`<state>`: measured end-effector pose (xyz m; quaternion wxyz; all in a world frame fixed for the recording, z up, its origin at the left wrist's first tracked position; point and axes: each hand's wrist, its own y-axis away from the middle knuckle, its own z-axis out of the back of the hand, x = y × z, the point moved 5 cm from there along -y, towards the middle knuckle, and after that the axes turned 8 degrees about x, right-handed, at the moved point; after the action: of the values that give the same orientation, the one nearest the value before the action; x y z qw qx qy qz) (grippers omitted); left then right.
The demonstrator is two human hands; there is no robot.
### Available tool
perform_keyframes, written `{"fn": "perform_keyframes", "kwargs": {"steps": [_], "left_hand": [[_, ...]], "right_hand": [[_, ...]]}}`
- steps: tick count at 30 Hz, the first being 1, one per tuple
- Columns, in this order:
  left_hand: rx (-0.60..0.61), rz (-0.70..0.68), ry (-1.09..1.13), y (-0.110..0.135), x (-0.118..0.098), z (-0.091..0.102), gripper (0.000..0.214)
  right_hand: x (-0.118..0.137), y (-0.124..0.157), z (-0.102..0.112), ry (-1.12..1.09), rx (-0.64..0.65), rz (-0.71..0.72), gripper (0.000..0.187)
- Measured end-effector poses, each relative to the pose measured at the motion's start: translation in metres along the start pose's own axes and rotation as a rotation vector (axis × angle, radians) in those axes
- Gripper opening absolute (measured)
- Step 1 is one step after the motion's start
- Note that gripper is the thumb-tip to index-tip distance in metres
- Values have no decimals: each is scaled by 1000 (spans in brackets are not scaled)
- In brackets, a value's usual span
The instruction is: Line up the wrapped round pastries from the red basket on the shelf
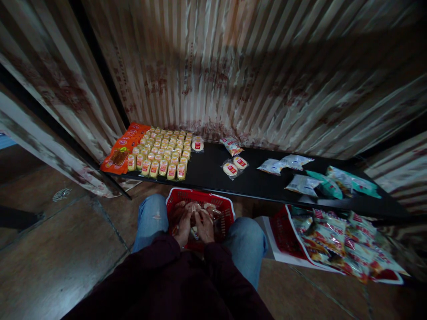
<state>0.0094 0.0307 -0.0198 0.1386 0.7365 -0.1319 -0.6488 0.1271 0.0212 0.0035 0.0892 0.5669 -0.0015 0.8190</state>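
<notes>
Both hands reach down into a red plastic basket (224,205) that sits on the floor between my knees. My left hand (183,224) and my right hand (204,225) lie side by side, fingers curled among small wrapped snack packets (196,207) inside the basket. What each hand grips is hidden by the fingers and the dim light. On the low black shelf (213,171) ahead, several rows of small yellow snack packets (163,153) stand lined up at the left end.
Orange packets (123,149) lie at the shelf's far left. Loose round packets (234,166), white packets (283,164) and green packets (336,184) are scattered to the right. A large red-and-white bag (340,244) of snacks lies on the tiled floor at right. A corrugated wall stands behind.
</notes>
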Motion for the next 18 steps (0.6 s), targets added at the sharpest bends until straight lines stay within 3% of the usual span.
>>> {"fn": "perform_keyframes", "kwargs": {"steps": [8, 18], "left_hand": [[-51, 58, -105, 5, -9, 4, 25], [-110, -36, -206, -1, 2, 6, 12]], "right_hand": [[-2, 0, -2, -82, 25, -66, 53], [-37, -6, 5, -126, -139, -116, 60]]}}
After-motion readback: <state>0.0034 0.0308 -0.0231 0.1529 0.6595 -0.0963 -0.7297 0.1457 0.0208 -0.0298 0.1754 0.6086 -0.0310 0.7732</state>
